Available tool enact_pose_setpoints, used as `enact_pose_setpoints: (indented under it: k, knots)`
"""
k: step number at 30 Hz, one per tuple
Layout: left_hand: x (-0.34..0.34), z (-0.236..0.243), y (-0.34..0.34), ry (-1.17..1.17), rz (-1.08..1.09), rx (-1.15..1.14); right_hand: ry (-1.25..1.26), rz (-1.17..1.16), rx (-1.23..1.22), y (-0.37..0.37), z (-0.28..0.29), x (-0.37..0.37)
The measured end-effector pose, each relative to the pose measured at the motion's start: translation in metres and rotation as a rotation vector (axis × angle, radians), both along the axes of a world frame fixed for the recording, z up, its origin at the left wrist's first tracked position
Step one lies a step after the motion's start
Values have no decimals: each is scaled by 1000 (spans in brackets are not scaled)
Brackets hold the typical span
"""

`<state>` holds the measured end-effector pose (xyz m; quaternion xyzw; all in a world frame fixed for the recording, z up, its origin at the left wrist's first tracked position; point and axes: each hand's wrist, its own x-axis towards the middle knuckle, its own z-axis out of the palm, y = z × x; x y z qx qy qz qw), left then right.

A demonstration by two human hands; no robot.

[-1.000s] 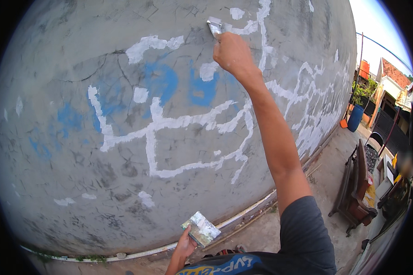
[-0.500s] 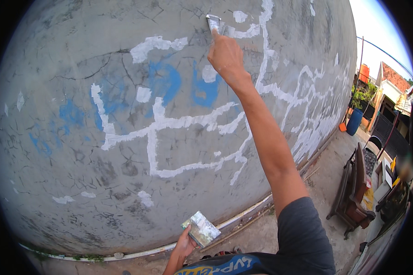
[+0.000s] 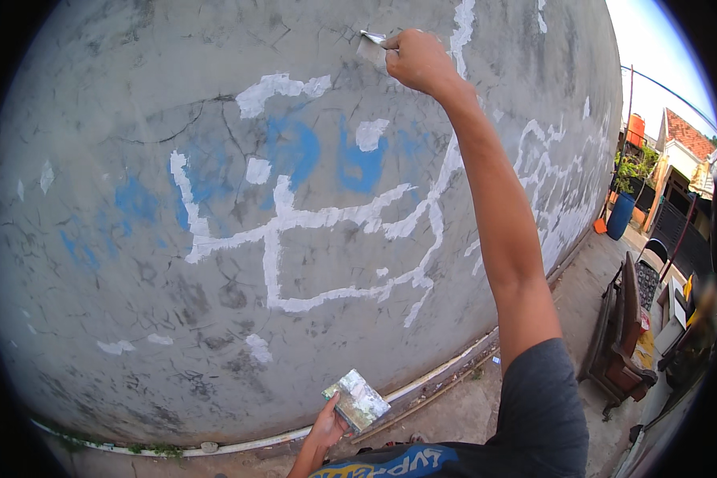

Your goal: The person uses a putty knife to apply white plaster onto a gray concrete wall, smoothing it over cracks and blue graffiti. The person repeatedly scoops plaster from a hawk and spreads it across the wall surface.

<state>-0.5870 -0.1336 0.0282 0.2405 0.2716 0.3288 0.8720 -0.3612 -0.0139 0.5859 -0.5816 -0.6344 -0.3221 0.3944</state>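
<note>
My right fingers [image 3: 393, 43] pinch scraper [image 3: 371, 38], twelve o'clock; left fingers [image 3: 333, 401] grip plate [image 3: 358, 401], six. Arm [image 3: 508, 215] hides some wall [image 3: 334, 267]; sofa [image 3: 631, 307], four.

Below the plate [image 3: 360, 403], the dark shirt [image 3: 543, 390] bears pale lettering [image 3: 424, 460] on blue, tilted and only partly in view. Well above the plate, mostly to its left, the wall [image 3: 175, 48] carries smeared blue strokes [image 3: 360, 171], letter-like but not clearly legible.

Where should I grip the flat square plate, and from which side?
Likely the lower-left edge of the plate, coming from below-left, where the left hand holds it: it's flat, with pale smears over its face, favouring an edge grip.
</note>
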Motion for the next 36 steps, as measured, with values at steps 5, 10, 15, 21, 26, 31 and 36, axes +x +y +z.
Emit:
enact_pose_setpoints:
  k: [5,10,15,21,26,31,36]
  knots:
    - [6,4,2,-21,13,3,-87,-74,1,24,-37,-1]
    - [8,9,4,-63,-6,28,-147,24,-67,-20,-33,1]
    - [14,4,5,-25,-11,27,-113,100,144,-2,-13,6]
    - [11,-6,2,-26,12,4,-105,31,38,11,-60,-15]
    - [2,2,-1,-91,39,-57,-92,151,130,-7,-61,-17]
    - [4,6,3,-26,33,-41,-90,146,285,47,-76,-14]
    - [3,2,8,-47,40,-54,-84,258,215,49,-113,-2]
